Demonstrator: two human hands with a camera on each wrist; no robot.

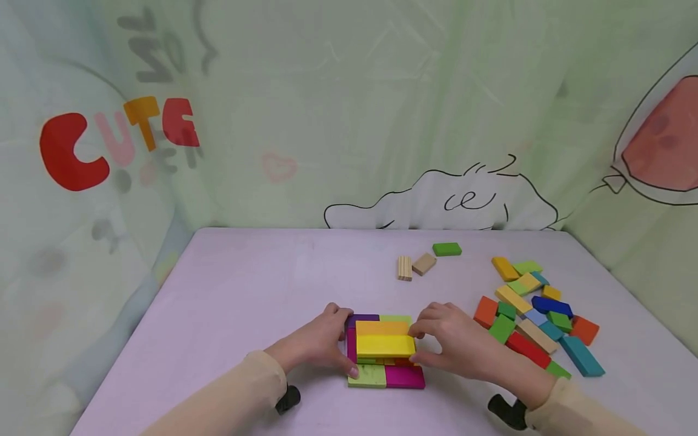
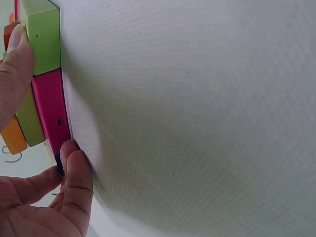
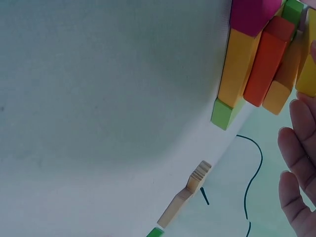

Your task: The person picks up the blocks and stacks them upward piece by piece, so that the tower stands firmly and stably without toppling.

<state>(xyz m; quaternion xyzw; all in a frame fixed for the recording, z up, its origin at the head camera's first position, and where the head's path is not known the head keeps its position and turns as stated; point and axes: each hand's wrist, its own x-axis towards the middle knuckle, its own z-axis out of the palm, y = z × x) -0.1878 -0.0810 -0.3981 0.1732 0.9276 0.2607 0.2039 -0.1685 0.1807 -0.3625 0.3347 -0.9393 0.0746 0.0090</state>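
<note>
A low stack of coloured wooden blocks stands near the front of the table. Its front edge has a light green block and a magenta block; a dark purple block lies at its back left corner. Across the top runs a yellow block beside an orange-yellow one. My left hand holds the stack's left side, thumb on the light green block and fingertips around the back left corner. My right hand pinches the right end of the yellow top between thumb and fingers.
Loose blocks lie in a spread at the right, among them a red block and a teal block. Behind the stack are two plain wood blocks and a green block. A printed curtain hangs beyond the table.
</note>
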